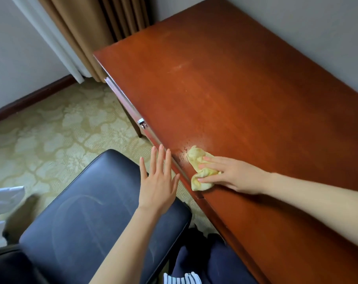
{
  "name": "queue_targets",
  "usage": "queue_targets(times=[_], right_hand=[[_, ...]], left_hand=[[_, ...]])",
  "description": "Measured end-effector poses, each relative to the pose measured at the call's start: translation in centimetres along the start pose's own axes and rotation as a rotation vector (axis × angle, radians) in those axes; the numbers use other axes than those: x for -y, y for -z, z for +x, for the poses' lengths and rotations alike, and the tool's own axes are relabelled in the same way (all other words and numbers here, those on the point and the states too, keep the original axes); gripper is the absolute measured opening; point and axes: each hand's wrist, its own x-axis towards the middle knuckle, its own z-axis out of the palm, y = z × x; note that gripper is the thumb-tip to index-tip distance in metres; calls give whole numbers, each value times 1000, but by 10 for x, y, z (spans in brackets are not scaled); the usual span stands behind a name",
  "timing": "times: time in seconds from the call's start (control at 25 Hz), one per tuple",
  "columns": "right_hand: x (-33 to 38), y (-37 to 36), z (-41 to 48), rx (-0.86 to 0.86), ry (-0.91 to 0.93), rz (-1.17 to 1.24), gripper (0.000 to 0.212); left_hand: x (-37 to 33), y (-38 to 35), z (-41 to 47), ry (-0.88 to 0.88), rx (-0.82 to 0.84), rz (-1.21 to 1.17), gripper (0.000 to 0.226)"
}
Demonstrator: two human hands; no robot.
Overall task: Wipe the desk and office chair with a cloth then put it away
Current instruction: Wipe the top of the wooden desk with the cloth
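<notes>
A crumpled yellow cloth [196,160] lies on the reddish-brown wooden desk [245,99], close to its front edge. My right hand [233,177] presses flat on the cloth with straight fingers. My left hand [158,181] hovers with spread, straight fingers above the gap between the desk edge and the black padded seat of the office chair [88,212]; it holds nothing. The chair seat sits at the lower left, beside the desk.
The desk runs along a grey wall on the right. A drawer front with a metal lock [141,123] faces the chair. Brown curtains [96,33] hang at the far corner. Patterned carpet [51,130] covers the floor. White fabric [3,201] shows at the left edge.
</notes>
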Motion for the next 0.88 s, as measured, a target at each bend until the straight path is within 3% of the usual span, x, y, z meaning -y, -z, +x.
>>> queue_targets(times=[0.2,0.52,0.6,0.76,0.88], right_hand=[[0,16,78,51,-92,12,40],[31,-3,135,-259,-646,30,50],[43,-13,118,-318,-604,50,50],[49,-26,41,-204,-389,79,42],[54,-35,-39,-190,-373,71,43]], left_hand=[[4,2,-14,99,-3,-107,63],[3,1,-17,151,38,-187,65],[0,1,-18,155,40,-217,64],[-15,3,-22,90,44,-219,64],[-35,7,-27,-4,60,-182,64]])
